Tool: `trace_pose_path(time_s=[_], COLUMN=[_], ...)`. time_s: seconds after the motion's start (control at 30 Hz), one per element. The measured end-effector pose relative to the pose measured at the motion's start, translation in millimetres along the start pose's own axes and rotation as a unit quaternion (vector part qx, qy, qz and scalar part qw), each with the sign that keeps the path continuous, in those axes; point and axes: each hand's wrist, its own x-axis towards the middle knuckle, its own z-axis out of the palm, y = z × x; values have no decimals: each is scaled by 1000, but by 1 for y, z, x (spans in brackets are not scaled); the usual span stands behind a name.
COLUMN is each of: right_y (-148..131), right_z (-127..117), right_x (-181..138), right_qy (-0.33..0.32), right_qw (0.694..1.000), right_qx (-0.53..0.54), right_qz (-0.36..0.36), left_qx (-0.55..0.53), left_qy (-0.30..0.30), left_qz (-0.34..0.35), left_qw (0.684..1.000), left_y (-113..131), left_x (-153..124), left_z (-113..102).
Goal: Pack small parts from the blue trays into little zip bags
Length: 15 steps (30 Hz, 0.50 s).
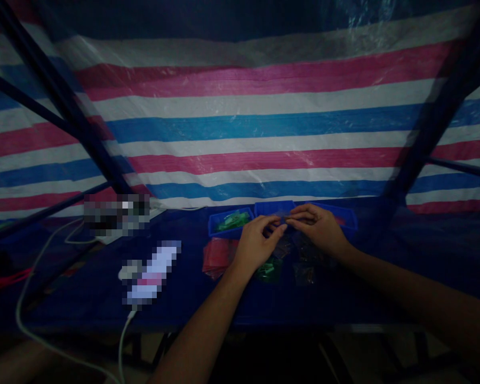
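A small item [283, 219], too dim to identify, is sitting between the fingertips of the left hand [259, 240] and right hand [323, 228], both nearly closed and pinching it, near the middle blue bin [274, 207]. Green packets [234, 219] are lying in the left blue bin [224, 233], while red packets [217, 257] are resting nearer on the blue table [280, 306].

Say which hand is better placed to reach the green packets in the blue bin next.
Probably the left hand: it is beside that blue bin; the right hand is farther away.
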Motion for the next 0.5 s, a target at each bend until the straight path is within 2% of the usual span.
trace_pose_path(time_s=[0.1,0.23,0.37,0.5], right_y=[-1,-1,-7,-15], right_z=[1,3,5,5], right_x=[-3,-6,-8,-9], right_qy=[-16,-47,-86,-66], right_qw=[995,982,972,965], right_qx=[-72,-125,-138,-163], right_qz=[-66,-131,-168,-192], left_qx=[-37,-79,-122,-129], left_qy=[-50,-66,-47,-4], left_qz=[-12,-24,-55,-77], left_qw=[998,994,990,989], left_y=[2,2,-7,-18], left_x=[-1,-1,0,2], left_z=[2,3,5,5])
